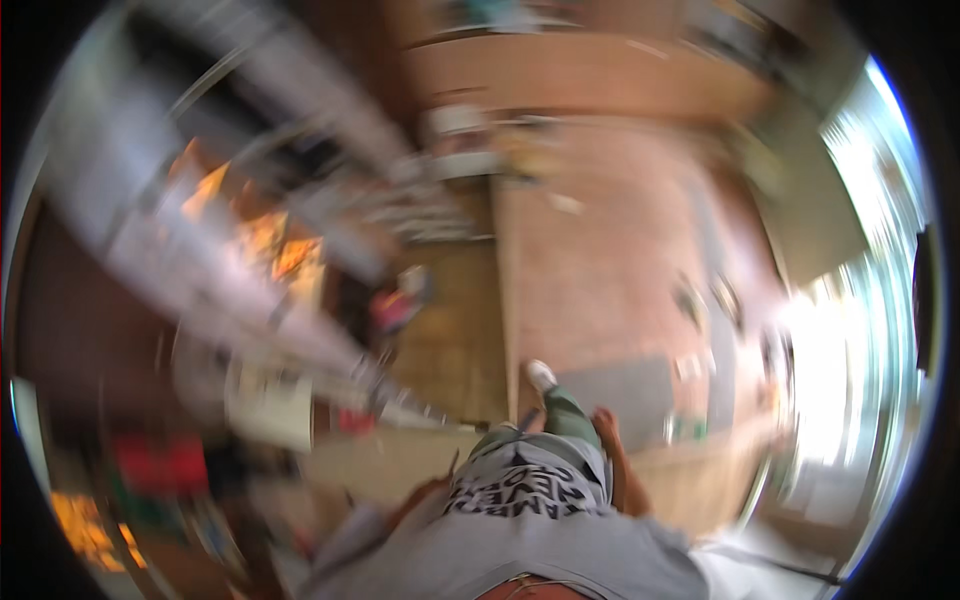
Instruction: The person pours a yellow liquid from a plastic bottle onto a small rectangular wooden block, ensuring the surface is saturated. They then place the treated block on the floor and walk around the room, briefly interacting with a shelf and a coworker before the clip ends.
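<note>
My right hand hangs low beside my right thigh, next to the green trousers. Its fingers are smeared by motion, and I see no object in it. On the left, part of my left arm shows beside the grey printed shirt. The left hand itself is not distinguishable there. One white shoe is stepping forward onto the floor.
Most of the room is blurred. A long cluttered counter or shelf with orange-yellow items runs along the left. Ahead lies a pinkish floor with a grey patch. Bright windows are at the right.
</note>
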`<action>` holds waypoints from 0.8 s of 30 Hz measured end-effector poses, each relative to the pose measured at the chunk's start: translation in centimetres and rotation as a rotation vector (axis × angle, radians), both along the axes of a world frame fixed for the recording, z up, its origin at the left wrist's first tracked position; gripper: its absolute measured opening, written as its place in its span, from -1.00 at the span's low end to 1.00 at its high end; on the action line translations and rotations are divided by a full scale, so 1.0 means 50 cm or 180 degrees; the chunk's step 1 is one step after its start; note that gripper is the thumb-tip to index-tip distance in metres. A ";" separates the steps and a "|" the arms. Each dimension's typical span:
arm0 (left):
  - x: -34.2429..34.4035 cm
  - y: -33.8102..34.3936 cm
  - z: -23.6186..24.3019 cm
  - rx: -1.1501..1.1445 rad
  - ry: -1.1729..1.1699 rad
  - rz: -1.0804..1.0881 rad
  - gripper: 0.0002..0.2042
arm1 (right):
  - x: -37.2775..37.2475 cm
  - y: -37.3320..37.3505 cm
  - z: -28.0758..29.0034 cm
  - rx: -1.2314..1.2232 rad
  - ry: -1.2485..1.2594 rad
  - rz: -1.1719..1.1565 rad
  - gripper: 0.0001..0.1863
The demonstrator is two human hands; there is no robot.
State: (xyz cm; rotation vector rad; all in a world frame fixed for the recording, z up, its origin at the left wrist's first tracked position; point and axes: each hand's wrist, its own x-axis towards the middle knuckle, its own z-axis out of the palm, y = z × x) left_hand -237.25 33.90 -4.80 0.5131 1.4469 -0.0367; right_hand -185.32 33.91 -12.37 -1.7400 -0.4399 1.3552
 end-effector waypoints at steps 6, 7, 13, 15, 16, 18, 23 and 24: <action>0.142 -0.252 0.012 -0.0037 0.0530 0.1419 -0.54 | 0.082 0.054 -0.069 -0.0125 -0.0351 0.2814 -0.84; 0.177 -0.275 0.015 -0.0018 0.0453 0.1900 -0.53 | 0.093 0.097 -0.048 -0.0326 -0.0305 0.3092 -0.85; 0.317 -0.429 0.064 -0.0346 0.0595 0.3603 -0.59 | -0.031 0.383 0.091 -0.0961 0.0506 0.3572 -0.89; 0.387 -0.471 0.026 -0.0619 0.0453 0.3882 -0.62 | -0.098 0.472 0.081 -0.1001 -0.0144 0.3182 -0.91; 0.406 -0.473 0.016 -0.0613 0.0535 0.4041 -0.60 | -0.153 0.517 0.111 -0.0908 -0.0114 0.3200 -0.88; 0.462 -0.504 -0.001 -0.0702 0.0533 0.4163 -0.61 | -0.226 0.583 0.126 -0.0550 0.0114 0.3296 -0.78; 0.562 -0.510 -0.025 -0.0953 0.0282 0.4286 -0.53 | -0.361 0.611 0.196 -0.0096 0.0164 0.3627 -0.76; 0.568 -0.485 -0.021 -0.0941 0.0362 0.4062 -0.52 | -0.359 0.610 0.200 -0.0109 0.0201 0.3801 -0.74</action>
